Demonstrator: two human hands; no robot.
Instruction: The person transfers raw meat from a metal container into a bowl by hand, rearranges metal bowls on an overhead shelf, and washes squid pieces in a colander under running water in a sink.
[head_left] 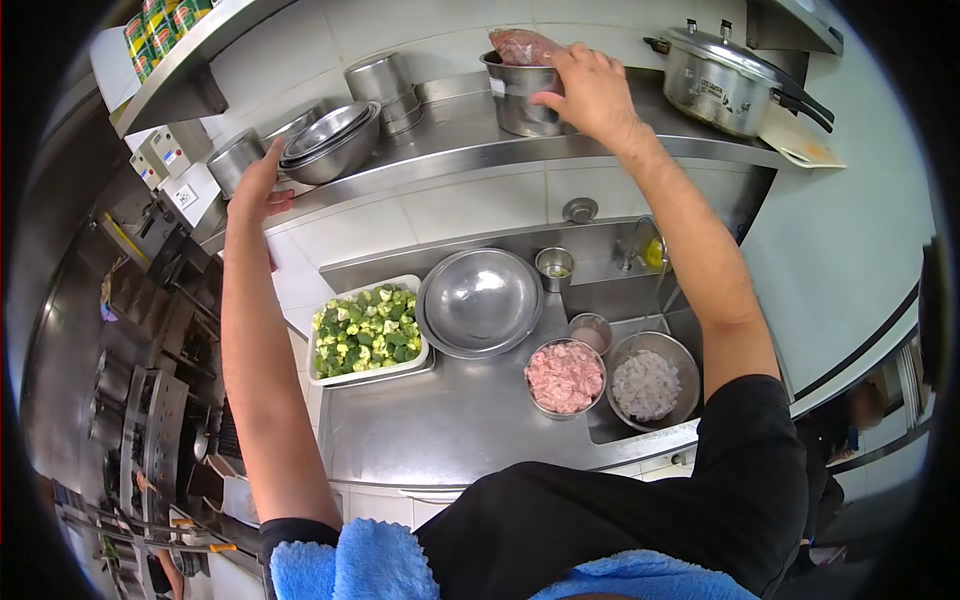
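Left hand (260, 190): fingers spread, at the left edge of the stacked bowls (332, 155); cannot tell whether it grips them.
Right hand (595, 95): spread, at the right side of the pot (530, 108); firmness of hold unclear.
Shelf (450, 118): far side; bowls left, pot mid, pressure cooker (715, 90) right.
Pot: reddish bundle (522, 46) sticking out.
Counter (410, 430): nearer; broccoli (368, 332) left, large bowl (480, 303) mid, minced meat (566, 378) right.

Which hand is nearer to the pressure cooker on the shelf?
Right. The right hand is at the metal pot, just left of the pressure cooker; the left hand is much farther left, beside the stacked bowls.
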